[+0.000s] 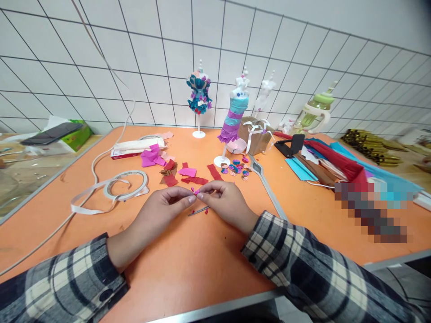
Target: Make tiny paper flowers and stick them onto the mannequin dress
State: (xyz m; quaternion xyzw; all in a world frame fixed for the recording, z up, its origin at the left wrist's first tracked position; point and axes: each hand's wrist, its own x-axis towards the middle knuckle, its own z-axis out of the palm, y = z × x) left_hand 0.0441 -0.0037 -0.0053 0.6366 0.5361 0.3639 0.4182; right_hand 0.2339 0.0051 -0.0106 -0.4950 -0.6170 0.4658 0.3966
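Note:
Above the middle of the orange table (188, 260), my left hand (168, 202) and my right hand (224, 202) meet at the fingertips. Both pinch a small piece of pink crepe paper (196, 191), mostly covered by the fingers. Just under my right hand lies a pair of scissors (198, 211), only its blades showing, with tiny red scraps around it. Beyond the hands are red paper strips (197, 181), a pink paper piece (187, 172) and brown scraps (169, 169). To their right rests a cluster of small multicoloured paper flowers (235, 168).
A roll of white tape (144, 181) and a cable (96, 161) lie at left. Behind stand a purple-and-turquoise dress form (235, 119), a teal-flowered one (199, 96) and a paper bag (261, 141). Folded coloured paper (336, 163) and a bottle (314, 112) are at right.

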